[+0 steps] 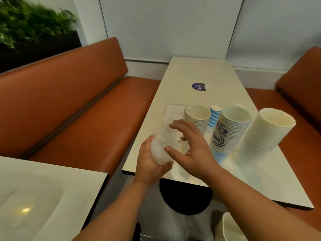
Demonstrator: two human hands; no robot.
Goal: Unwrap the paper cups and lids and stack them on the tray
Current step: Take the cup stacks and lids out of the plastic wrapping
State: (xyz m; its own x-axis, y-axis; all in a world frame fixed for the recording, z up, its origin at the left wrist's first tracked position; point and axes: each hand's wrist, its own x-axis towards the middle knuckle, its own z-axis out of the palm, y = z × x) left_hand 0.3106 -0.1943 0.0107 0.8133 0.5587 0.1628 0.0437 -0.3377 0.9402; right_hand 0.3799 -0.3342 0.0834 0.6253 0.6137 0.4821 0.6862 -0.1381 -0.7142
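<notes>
**Clear wrap between the hands**

The left hand (149, 164) grips a crumpled wad of clear wrap (159, 150), its long axis running up and away. The right hand (189, 146) hovers just beside it, fingers spread (holding nothing). Beyond, cup stacks (231, 131) stand on the tray (171, 110), on a pale table (196, 70) between orange benches (69, 94).

left hand (150, 162) bare | right hand (192, 150) bare | forearms bare, no sleeves, no rings or watch
</notes>
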